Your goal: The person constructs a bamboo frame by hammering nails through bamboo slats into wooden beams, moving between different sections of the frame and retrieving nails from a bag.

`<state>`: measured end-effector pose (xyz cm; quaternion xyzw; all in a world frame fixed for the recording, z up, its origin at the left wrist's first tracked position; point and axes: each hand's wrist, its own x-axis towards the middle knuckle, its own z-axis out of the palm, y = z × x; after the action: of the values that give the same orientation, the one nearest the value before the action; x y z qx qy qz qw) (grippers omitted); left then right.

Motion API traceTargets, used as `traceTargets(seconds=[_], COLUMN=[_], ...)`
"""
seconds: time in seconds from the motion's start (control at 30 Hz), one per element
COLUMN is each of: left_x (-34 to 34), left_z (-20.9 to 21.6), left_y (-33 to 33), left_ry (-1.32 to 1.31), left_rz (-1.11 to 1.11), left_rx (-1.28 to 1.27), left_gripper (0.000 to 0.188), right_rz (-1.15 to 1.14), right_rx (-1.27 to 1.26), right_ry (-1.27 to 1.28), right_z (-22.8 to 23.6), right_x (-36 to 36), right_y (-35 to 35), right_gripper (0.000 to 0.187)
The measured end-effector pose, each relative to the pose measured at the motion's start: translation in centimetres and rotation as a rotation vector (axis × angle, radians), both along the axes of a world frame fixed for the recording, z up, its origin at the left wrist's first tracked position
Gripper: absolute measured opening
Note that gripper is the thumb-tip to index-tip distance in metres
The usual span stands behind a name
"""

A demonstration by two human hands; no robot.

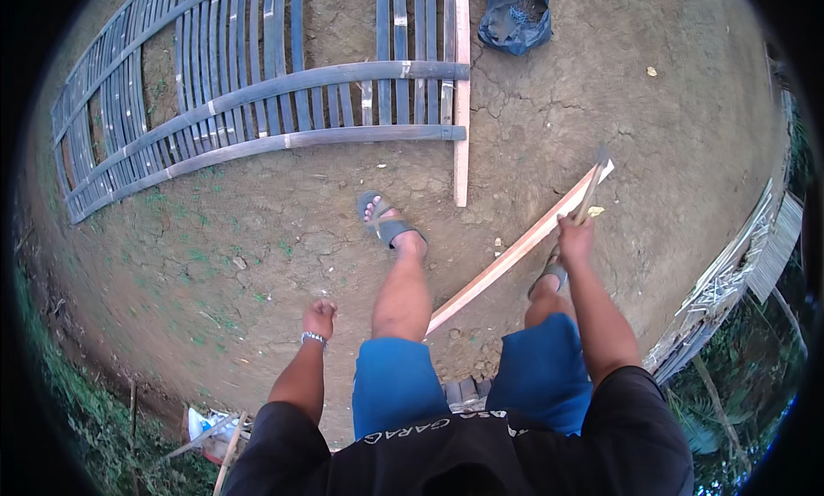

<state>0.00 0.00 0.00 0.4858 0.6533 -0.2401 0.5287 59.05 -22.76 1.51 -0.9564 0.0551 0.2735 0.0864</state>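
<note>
My right hand [576,237] is wrapped round the wooden handle of a hammer [590,196], whose dark head lies close to the far end of a pale wooden strip [515,252]. This strip slants from between my legs up to the right. My left hand [319,317], with a bracelet at the wrist, hangs closed over the dirt left of my leg; what its fingers hold, if anything, is hidden. Ahead on the left lies a slatted bamboo panel [283,86]. A second pale strip [462,166] runs along its right end and sticks out toward me.
A black plastic bag [515,20] with small dark pieces in it sits beyond the panel's right end. Bundled thatch or cane [730,264] edges the ground at right. Plants and sticks border the lower left. My sandalled feet stand on cracked dirt.
</note>
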Motion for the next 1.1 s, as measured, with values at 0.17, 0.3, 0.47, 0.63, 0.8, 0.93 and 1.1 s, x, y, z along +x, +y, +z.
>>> traceTargets(seconds=[0.17,0.3,0.47,0.63,0.8,0.93,1.1], left_x=[-2.7,-2.3,1.3,8.6,15.4,17.0,21.1], left_z=[2.0,2.2,1.8,-2.1,-8.2,-16.6,-22.4], left_y=[5.3,7.6,9.8,13.0,14.8,15.9,18.3], left_ry=[-0.049,-0.096,-0.088,-0.058,-0.077,-0.134,0.053], left_rz=[0.180,0.306,0.351,0.300,0.393,0.252,0.449], left_rx=[0.102,0.087,0.075,0.070,0.008,0.007,0.038], left_gripper=[0.012,0.012,0.012,0.015,0.028,0.031,0.036], right_rz=[-0.124,-0.148,-0.188,-0.027,0.014,0.223,0.014], right_rx=[0.244,0.352,0.334,0.201,0.088,0.057,0.059], right_ry=[-0.017,-0.053,0.051,0.099,0.213,0.042,0.158], right_z=[9.8,11.0,5.8,-1.3,-2.6,-3.0,-3.1], right_x=[1.1,0.6,-1.6,-2.1,-0.3,1.4,3.2], right_y=[10.0,13.1,14.7,13.7,13.1,9.5,6.8], right_gripper=[0.035,0.032,0.033,0.037,0.039,0.032,0.033])
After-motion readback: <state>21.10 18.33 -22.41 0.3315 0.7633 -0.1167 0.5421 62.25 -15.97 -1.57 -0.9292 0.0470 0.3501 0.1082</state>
